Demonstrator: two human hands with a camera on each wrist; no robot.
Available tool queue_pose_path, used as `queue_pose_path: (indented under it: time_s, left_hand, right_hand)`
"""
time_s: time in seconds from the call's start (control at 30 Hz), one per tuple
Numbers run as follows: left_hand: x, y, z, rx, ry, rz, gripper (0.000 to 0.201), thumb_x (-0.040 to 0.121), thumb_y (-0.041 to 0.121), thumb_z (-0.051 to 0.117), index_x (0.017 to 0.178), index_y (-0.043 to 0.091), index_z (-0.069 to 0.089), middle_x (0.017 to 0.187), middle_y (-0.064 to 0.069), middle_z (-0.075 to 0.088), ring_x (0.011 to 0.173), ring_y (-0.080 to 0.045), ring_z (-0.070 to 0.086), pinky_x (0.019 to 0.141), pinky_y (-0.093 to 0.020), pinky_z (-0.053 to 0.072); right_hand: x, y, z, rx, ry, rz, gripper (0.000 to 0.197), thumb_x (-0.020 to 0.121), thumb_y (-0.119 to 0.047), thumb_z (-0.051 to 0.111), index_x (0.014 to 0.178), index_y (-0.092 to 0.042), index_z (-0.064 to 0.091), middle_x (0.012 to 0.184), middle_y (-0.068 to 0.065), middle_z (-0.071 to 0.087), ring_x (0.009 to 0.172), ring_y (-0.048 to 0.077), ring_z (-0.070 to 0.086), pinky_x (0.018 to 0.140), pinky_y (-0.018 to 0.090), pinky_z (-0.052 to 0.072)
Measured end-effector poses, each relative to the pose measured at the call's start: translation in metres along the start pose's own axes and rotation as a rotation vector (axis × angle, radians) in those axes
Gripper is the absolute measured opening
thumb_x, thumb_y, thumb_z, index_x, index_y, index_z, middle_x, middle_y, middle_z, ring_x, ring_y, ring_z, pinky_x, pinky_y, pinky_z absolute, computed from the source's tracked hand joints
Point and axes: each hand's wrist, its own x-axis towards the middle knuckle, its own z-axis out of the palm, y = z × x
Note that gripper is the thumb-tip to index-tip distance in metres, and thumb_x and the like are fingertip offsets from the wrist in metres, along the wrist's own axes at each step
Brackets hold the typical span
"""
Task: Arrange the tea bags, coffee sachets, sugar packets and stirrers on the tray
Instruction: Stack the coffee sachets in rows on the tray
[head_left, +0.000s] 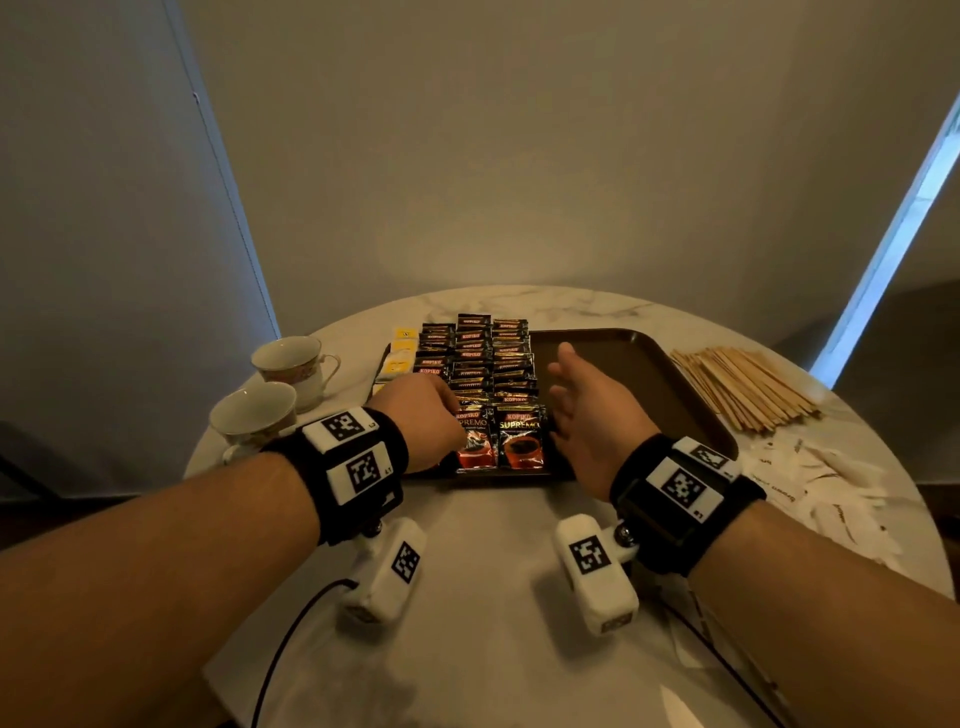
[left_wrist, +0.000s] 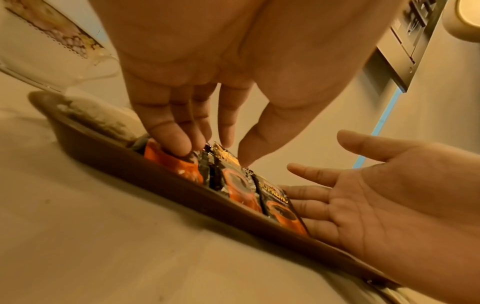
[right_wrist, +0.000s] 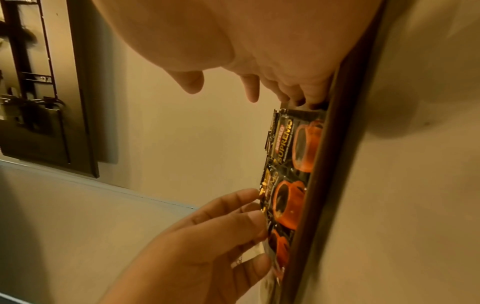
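Wrists fwd: left hand (head_left: 422, 415) fingertips pressing front coffee sachets (head_left: 496, 395) on tray (head_left: 644, 364), right hand (head_left: 587, 410) hovering w/ fingers spread, holding nothing; risk: overlapped rows sliding if nudged.

counter (head_left: 519, 545): pale marble look with grey veins, smooth, soft sheen
tray (head_left: 623, 358): dark brown, looks like plastic, smooth and matt
coffee sachets (head_left: 519, 436): black and red foil or film, glossy, crinkled at the sealed edges
tea bags (head_left: 402, 345): yellow paper envelopes, matt
stirrers (head_left: 743, 387): thin pale wood sticks, bare and matt, at 2 o'clock from the tray
sugar packets (head_left: 810, 483): white paper, matt, a little creased
cups (head_left: 291, 361): white glazed china, glossy, with a flowered band
wrist bands (head_left: 363, 457): black cloth, matt, carrying white plastic blocks with printed black-and-white markers
cable (head_left: 291, 639): black, smooth coating
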Motion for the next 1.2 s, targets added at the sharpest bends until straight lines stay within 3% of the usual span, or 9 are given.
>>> queue_pose_path:
  time_s: [0.17, 0.23, 0.3, 0.37, 0.53, 0.6, 0.7, 0.87, 1.2]
  left_hand:
    - [0.008, 0.006, -0.004, -0.004, 0.057, 0.009, 0.033, 0.084, 0.012, 0.074, 0.11, 0.027, 0.061, 0.102, 0.004, 0.058, 0.079, -0.013, 0.064, 0.056, -0.025, 0.05]
    - [0.013, 0.01, -0.004, 0.015, 0.044, 0.019, 0.034, 0.084, 0.013, 0.074, 0.113, 0.027, 0.063, 0.107, 0.004, 0.058, 0.087, -0.013, 0.062, 0.064, -0.026, 0.054]
    - [0.019, 0.013, -0.006, 0.013, 0.038, 0.029, 0.033, 0.085, 0.016, 0.074, 0.115, 0.025, 0.065, 0.105, 0.005, 0.058, 0.089, -0.012, 0.061, 0.066, -0.026, 0.054]
    - [0.027, 0.016, -0.009, -0.004, 0.048, 0.029, 0.027, 0.087, 0.019, 0.071, 0.113, 0.024, 0.066, 0.099, 0.007, 0.058, 0.085, -0.01, 0.059, 0.062, -0.023, 0.048]
    - [0.057, 0.017, -0.023, -0.17, 0.159, -0.107, 0.02, 0.094, 0.03, 0.063, 0.1, 0.012, 0.067, 0.102, -0.008, 0.07, 0.081, -0.021, 0.061, 0.064, -0.027, 0.044]
    - [0.069, 0.015, -0.03, -0.23, 0.153, -0.152, 0.034, 0.101, 0.031, 0.054, 0.116, 0.004, 0.069, 0.121, -0.018, 0.068, 0.092, -0.03, 0.065, 0.061, -0.028, 0.043]
    - [0.088, 0.007, -0.034, -0.36, 0.157, -0.232, 0.042, 0.108, 0.03, 0.043, 0.139, 0.007, 0.058, 0.144, -0.02, 0.055, 0.119, -0.037, 0.056, 0.084, -0.033, 0.043]
    - [0.11, -0.007, -0.037, -0.566, 0.158, -0.361, 0.056, 0.102, 0.048, 0.051, 0.144, 0.011, 0.055, 0.147, -0.015, 0.056, 0.129, -0.036, 0.055, 0.1, -0.038, 0.044]
    - [0.128, -0.016, -0.036, -0.705, 0.135, -0.434, 0.061, 0.1, 0.05, 0.057, 0.15, 0.016, 0.049, 0.154, -0.015, 0.047, 0.136, -0.039, 0.049, 0.114, -0.051, 0.041]
  right_hand:
    - [0.0, -0.003, 0.001, -0.03, 0.006, 0.031, 0.031, 0.106, -0.049, 0.042, 0.122, -0.026, 0.057, 0.097, -0.012, 0.06, 0.059, 0.009, 0.065, 0.048, 0.018, 0.051]
    - [0.011, -0.005, -0.001, -0.017, 0.002, 0.029, 0.037, 0.105, -0.053, 0.044, 0.123, -0.023, 0.057, 0.112, 0.004, 0.065, 0.089, 0.007, 0.072, 0.073, 0.022, 0.058]
    - [0.03, -0.01, -0.006, -0.002, 0.042, 0.014, 0.055, 0.101, -0.058, 0.047, 0.141, -0.021, 0.052, 0.152, 0.011, 0.047, 0.14, 0.025, 0.047, 0.112, 0.042, 0.039]
    - [0.045, -0.023, -0.007, -0.004, 0.072, 0.012, 0.062, 0.1, -0.06, 0.048, 0.147, -0.021, 0.048, 0.161, 0.012, 0.037, 0.149, 0.031, 0.032, 0.121, 0.05, 0.026]
    - [0.083, -0.04, -0.005, 0.054, 0.056, 0.049, 0.07, 0.099, -0.063, 0.046, 0.151, -0.016, 0.042, 0.163, 0.017, 0.03, 0.152, 0.035, 0.026, 0.123, 0.053, 0.023]
    - [0.096, -0.041, -0.002, 0.053, 0.056, 0.058, 0.073, 0.098, -0.064, 0.048, 0.15, -0.015, 0.043, 0.162, 0.017, 0.032, 0.151, 0.035, 0.028, 0.123, 0.052, 0.025]
    - [0.114, -0.04, 0.003, 0.044, 0.007, 0.063, 0.076, 0.096, -0.066, 0.049, 0.149, -0.013, 0.044, 0.156, 0.017, 0.043, 0.146, 0.034, 0.037, 0.121, 0.052, 0.03]
    - [0.133, -0.034, 0.0, -0.026, -0.069, 0.076, 0.066, 0.102, -0.061, 0.044, 0.14, -0.007, 0.049, 0.109, 0.011, 0.071, 0.093, 0.025, 0.068, 0.08, 0.041, 0.053]
    - [0.171, -0.051, 0.0, -0.012, 0.013, 0.062, 0.08, 0.094, -0.069, 0.05, 0.154, -0.017, 0.039, 0.162, 0.017, 0.033, 0.149, 0.038, 0.031, 0.121, 0.055, 0.027]
